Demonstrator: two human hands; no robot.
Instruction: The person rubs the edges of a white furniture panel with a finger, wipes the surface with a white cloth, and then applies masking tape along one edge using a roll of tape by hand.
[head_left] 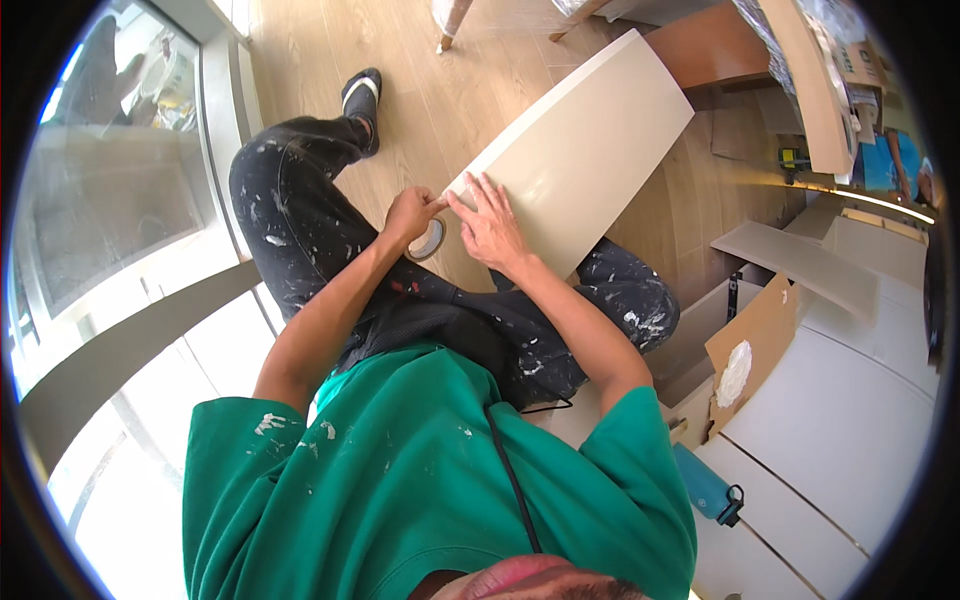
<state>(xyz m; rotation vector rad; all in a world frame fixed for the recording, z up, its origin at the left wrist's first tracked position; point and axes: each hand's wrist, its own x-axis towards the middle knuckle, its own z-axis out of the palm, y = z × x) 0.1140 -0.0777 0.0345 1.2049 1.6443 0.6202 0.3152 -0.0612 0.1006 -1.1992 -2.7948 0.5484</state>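
A long cream-coloured panel (580, 150) slants across in front of me, its near end by my lap. My right hand (490, 228) lies on the panel's near left corner, palm down with its fingers spread. Close beside it, my left hand (410, 214) is closed in a pinch at the panel's left edge; what its fingertips hold is too small to make out. Just under the left hand a roll of tape (428, 241) shows as a pale ring, partly covered by the hand. Whether it hangs or rests on something I cannot tell.
Wood flooring (420, 90) spreads ahead of my bent legs. A glass door (120, 170) stands at left. On the right are white cabinets (850, 400), a torn cardboard piece (750, 355), a loose grey panel (795, 268) and a teal bottle (705, 485). Wooden furniture (705, 45) stands beyond the panel.
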